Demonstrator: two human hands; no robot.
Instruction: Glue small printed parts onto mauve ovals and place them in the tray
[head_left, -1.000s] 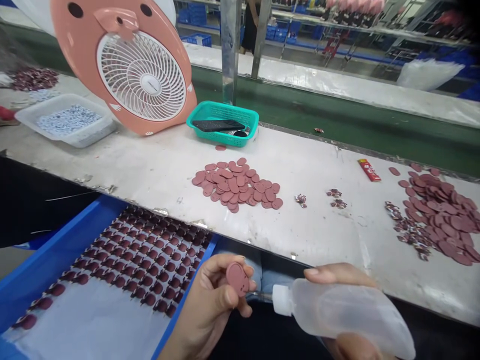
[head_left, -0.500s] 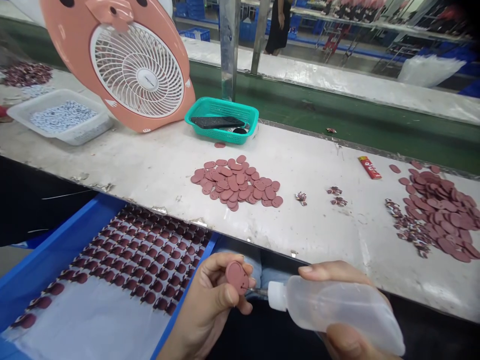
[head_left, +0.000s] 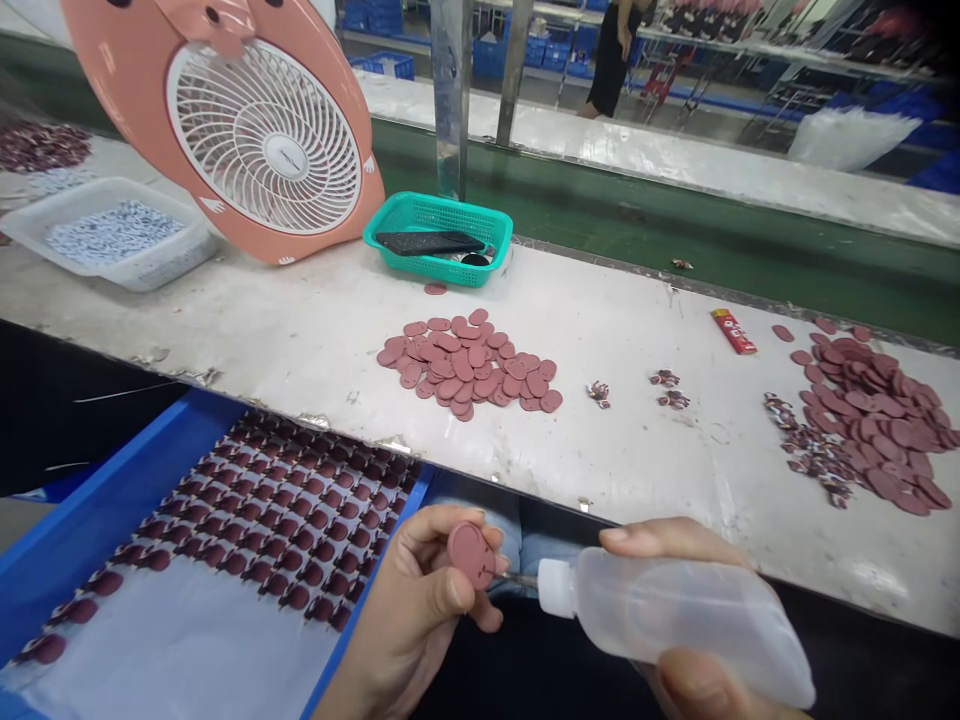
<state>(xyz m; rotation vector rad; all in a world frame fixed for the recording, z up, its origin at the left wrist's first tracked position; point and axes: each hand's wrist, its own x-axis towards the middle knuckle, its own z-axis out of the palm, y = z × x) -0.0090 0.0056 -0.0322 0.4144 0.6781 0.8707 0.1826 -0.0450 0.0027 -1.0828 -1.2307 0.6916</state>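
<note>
Between thumb and fingers, my left hand (head_left: 420, 600) pinches a small reddish-brown oval disc (head_left: 469, 555) with small holes near its lower right edge. My right hand (head_left: 690, 600) grips a translucent squeeze bottle (head_left: 675, 620) with a white cap (head_left: 556, 588), held nearly sideways. Its thin nozzle (head_left: 517, 578) points left, with the tip at the disc's holes; whether it touches cannot be made out. Beyond my hands, a pile of similar discs (head_left: 469, 365) lies on the worktable (head_left: 300, 360). Several small brown-and-white pieces (head_left: 667, 388) lie right of that pile.
A blue tray (head_left: 176, 440) at lower left holds rows of dark red pieces on a white sheet. Behind stand a pink fan (head_left: 360, 200), a green basket (head_left: 439, 272) and a white tub (head_left: 142, 270). More discs (head_left: 885, 430) and a red wrapper (head_left: 733, 331) lie right. A person (head_left: 613, 60) stands far back.
The view has shifted slightly. Both hands keep nearly the same pose, with the nozzle still at the disc. The person in the background has moved to the right.
</note>
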